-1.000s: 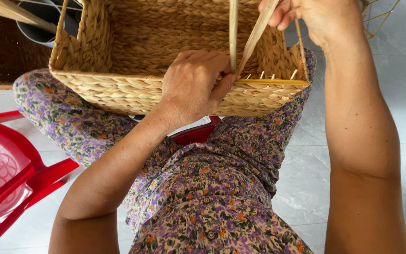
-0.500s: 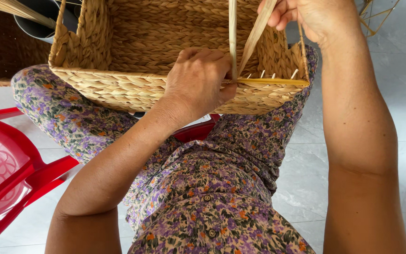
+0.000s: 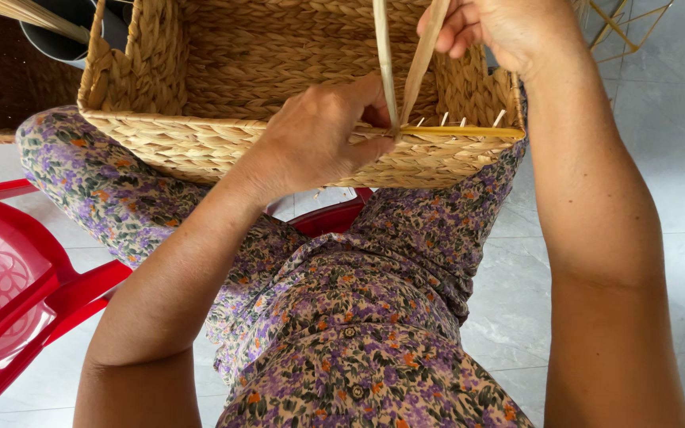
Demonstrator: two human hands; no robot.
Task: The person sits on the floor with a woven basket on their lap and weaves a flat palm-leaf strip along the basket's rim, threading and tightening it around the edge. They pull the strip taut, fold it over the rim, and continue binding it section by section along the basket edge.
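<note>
Tiled floor (image 3: 667, 158), empty woven basket (image 3: 200, 150)

Looks like a home craft spot: pale tiled floor (image 3: 675, 158), red plastic chair (image 3: 9, 269), half-woven straw basket (image 3: 223, 150) on a lap, bundle of reeds (image 3: 17, 12) nearby.

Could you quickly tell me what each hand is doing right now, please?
Left hand: closed on the basket rim.
Right hand: closed, holding the reed strips.
</note>
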